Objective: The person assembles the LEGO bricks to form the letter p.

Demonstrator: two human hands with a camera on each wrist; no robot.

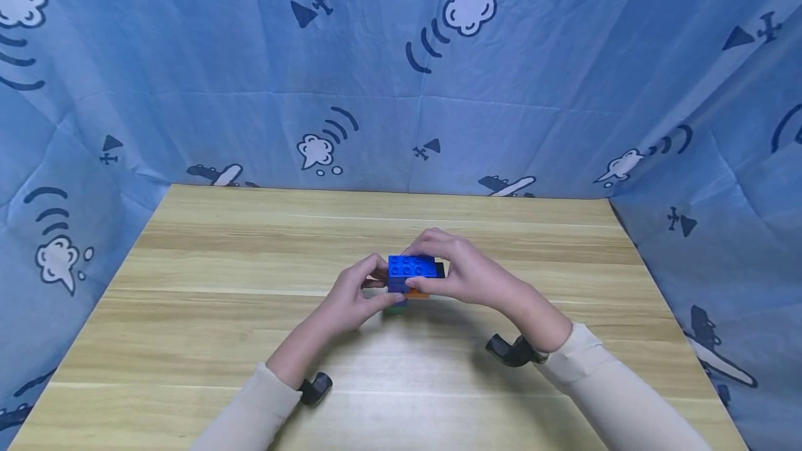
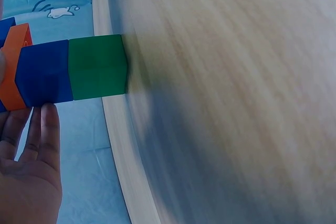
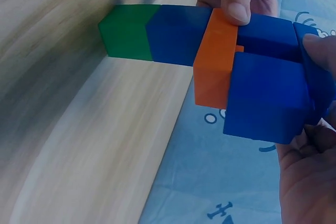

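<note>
A tower of toy building bricks stands upright on the wooden table. Its base is a green brick (image 3: 128, 32), with a blue brick (image 3: 178, 35) above it and a wider orange brick (image 3: 216, 61) over that. Two blue blocks sit side by side on the orange layer, the nearer one (image 3: 268, 98) jutting outward. Topmost is a flat blue brick (image 1: 412, 266) with several studs. My right hand (image 1: 466, 270) pinches this top brick between thumb and fingers. From the other side my left hand (image 1: 354, 298) grips the tower, its thumb at the orange brick; its fingertips are partly hidden behind.
The wood-grain table (image 1: 250, 242) spreads around the tower. Blue patterned cloth (image 1: 376, 54) hangs behind the table and along its sides. Each wrist carries a black camera mount, the left one (image 1: 316, 388) low over the tabletop, the right one (image 1: 510, 350) farther up.
</note>
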